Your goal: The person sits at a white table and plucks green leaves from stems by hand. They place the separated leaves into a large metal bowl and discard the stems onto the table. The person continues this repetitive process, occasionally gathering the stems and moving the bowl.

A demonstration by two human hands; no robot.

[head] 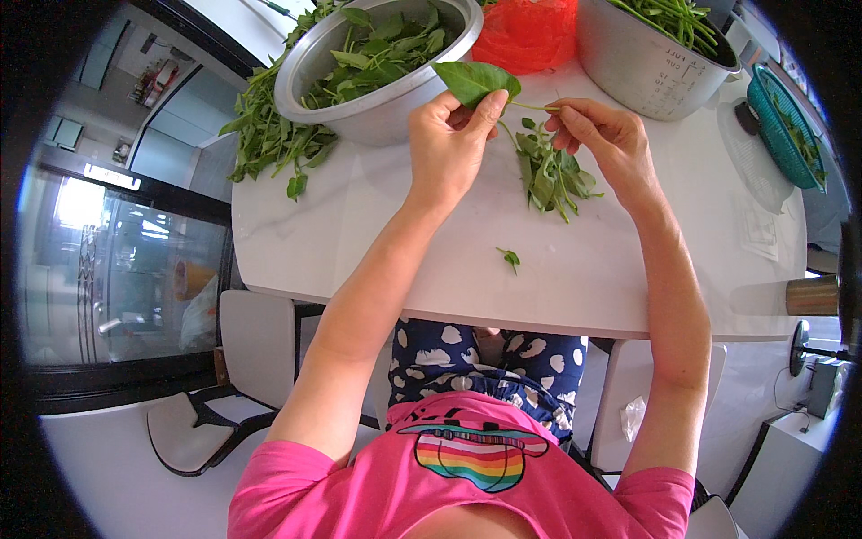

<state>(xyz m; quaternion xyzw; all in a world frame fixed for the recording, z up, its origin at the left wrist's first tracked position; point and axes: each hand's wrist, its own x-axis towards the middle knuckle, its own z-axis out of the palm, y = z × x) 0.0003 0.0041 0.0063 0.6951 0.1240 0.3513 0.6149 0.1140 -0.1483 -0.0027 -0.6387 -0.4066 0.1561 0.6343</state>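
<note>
Between thumb and fingers, my left hand (452,145) pinches a broad green leaf (471,82) near its base, beside the rim of a metal basin. The leaf's thin stalk (535,106) runs across to my right hand (603,138), whose thumb and forefinger grip its other end. Under and between the hands lies a small heap of leafy green stems (555,175) on the white tabletop (417,256). One little loose leaf (512,258) rests nearer the table's front edge.
The metal basin (377,124) holds loose leaves, with bunched greens (269,135) at its left. Behind stands a red plastic bag (528,34). A metal pot (646,74) contains cut stems. At far right are a teal basket (784,135) and a brown cylindrical container (811,296).
</note>
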